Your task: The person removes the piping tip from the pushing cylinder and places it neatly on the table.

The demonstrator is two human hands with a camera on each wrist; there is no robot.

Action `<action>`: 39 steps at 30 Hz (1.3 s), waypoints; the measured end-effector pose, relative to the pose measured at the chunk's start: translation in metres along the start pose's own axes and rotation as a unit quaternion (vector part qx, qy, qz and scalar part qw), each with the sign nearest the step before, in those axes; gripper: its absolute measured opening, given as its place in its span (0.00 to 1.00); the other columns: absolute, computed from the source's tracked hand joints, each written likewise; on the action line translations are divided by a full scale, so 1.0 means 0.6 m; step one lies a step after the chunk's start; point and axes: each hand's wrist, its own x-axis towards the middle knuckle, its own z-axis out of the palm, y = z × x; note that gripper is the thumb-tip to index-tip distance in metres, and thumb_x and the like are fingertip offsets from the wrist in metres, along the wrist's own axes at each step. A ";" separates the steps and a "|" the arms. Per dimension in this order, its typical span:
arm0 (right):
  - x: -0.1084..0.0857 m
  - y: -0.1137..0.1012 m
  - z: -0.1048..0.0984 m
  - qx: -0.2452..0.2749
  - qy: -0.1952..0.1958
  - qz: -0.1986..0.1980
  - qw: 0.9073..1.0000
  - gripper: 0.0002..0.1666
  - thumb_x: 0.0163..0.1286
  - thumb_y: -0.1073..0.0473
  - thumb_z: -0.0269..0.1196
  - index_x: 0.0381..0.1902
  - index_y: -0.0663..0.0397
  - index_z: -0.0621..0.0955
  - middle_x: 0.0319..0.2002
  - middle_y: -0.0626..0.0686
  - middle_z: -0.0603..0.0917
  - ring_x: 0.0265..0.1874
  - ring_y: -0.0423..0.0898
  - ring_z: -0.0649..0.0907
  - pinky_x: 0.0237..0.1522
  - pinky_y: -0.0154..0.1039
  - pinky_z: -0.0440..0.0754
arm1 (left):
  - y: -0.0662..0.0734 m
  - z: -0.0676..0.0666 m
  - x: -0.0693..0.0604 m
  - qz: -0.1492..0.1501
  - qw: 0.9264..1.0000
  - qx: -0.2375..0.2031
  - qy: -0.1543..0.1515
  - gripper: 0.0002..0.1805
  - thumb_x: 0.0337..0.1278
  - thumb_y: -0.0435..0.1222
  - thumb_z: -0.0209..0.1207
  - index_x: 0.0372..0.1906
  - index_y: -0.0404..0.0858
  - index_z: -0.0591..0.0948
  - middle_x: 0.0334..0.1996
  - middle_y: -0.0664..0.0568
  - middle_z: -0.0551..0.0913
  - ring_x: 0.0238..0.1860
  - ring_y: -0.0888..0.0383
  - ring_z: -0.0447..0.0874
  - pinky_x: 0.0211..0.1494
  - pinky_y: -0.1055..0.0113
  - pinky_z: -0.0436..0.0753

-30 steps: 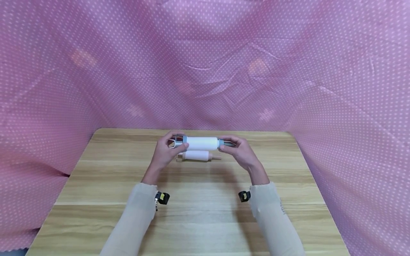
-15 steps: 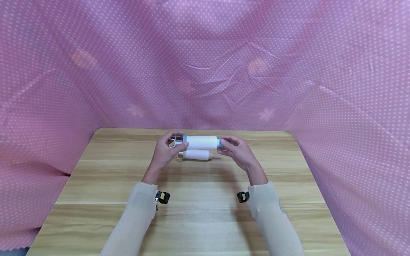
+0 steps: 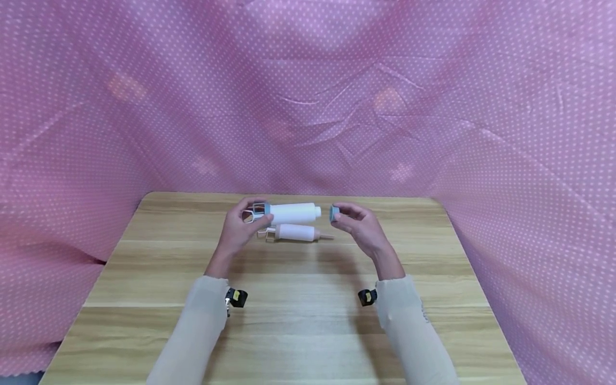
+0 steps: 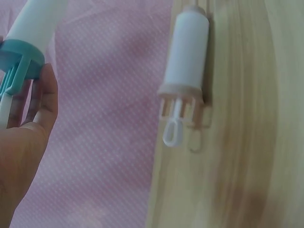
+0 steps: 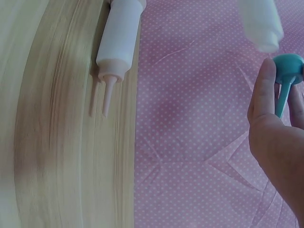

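Observation:
My left hand (image 3: 237, 229) grips the teal-collared handle end of a white cylinder (image 3: 293, 213), held above the table. The cylinder's narrow neck at its right end is bare. In the left wrist view, fingers curl round the teal collar (image 4: 21, 54). Apart from the neck, across a small gap, my right hand (image 3: 362, 227) pinches a teal cap (image 3: 334, 213); the right wrist view shows a thin teal nozzle (image 5: 283, 97) pointing from this cap toward the palm. Just nearer than the held cylinder lies a second white cylinder (image 3: 297, 232) with beige ends and a thin tip.
The wooden table (image 3: 308, 321) spreads under both forearms. A pink dotted cloth (image 3: 308, 107) hangs behind the table and along both sides. Small black devices are strapped at each wrist (image 3: 237, 297).
The teal cap has come off the cylinder's neck and stays in my right hand. My left hand has moved a little left with the cylinder, which now tilts slightly.

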 end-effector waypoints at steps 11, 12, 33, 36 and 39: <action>-0.001 0.003 -0.023 -0.007 0.012 -0.001 1.000 0.22 0.73 0.70 0.60 0.62 0.76 0.73 0.48 0.55 0.80 0.45 0.47 0.82 0.58 0.44 0.82 | -0.106 -0.066 0.010 -0.047 0.995 -0.018 0.089 0.29 0.59 0.36 0.71 0.64 0.34 0.75 0.54 0.45 0.78 0.50 0.54 0.79 0.49 0.72 0.84; -0.002 0.004 -0.026 -0.007 0.015 0.000 1.000 0.22 0.74 0.70 0.60 0.62 0.76 0.73 0.48 0.56 0.79 0.45 0.47 0.82 0.58 0.45 0.82 | -0.112 -0.072 0.009 -0.049 0.993 -0.026 0.103 0.28 0.59 0.35 0.71 0.64 0.35 0.77 0.52 0.47 0.79 0.50 0.56 0.80 0.48 0.73 0.84; -0.017 0.021 -0.059 -0.005 0.025 0.009 1.000 0.22 0.76 0.69 0.58 0.62 0.78 0.72 0.47 0.56 0.80 0.43 0.47 0.84 0.56 0.46 0.83 | -0.160 -0.142 -0.017 -0.144 0.949 -0.151 0.236 0.25 0.57 0.28 0.70 0.60 0.41 0.81 0.42 0.55 0.83 0.42 0.62 0.82 0.44 0.74 0.85; -0.018 0.023 -0.063 -0.006 0.023 0.008 1.000 0.22 0.75 0.68 0.59 0.62 0.78 0.72 0.47 0.56 0.80 0.43 0.48 0.84 0.56 0.46 0.83 | -0.163 -0.145 -0.023 -0.138 0.941 -0.178 0.251 0.25 0.56 0.25 0.69 0.59 0.39 0.81 0.39 0.54 0.84 0.38 0.62 0.84 0.42 0.72 0.86; -0.018 0.024 -0.067 -0.006 0.022 0.010 1.000 0.22 0.75 0.68 0.59 0.62 0.77 0.73 0.48 0.56 0.80 0.44 0.48 0.84 0.56 0.47 0.83 | -0.188 -0.152 -0.022 -0.144 0.936 -0.180 0.266 0.26 0.57 0.27 0.70 0.61 0.40 0.81 0.41 0.54 0.84 0.39 0.63 0.84 0.42 0.73 0.86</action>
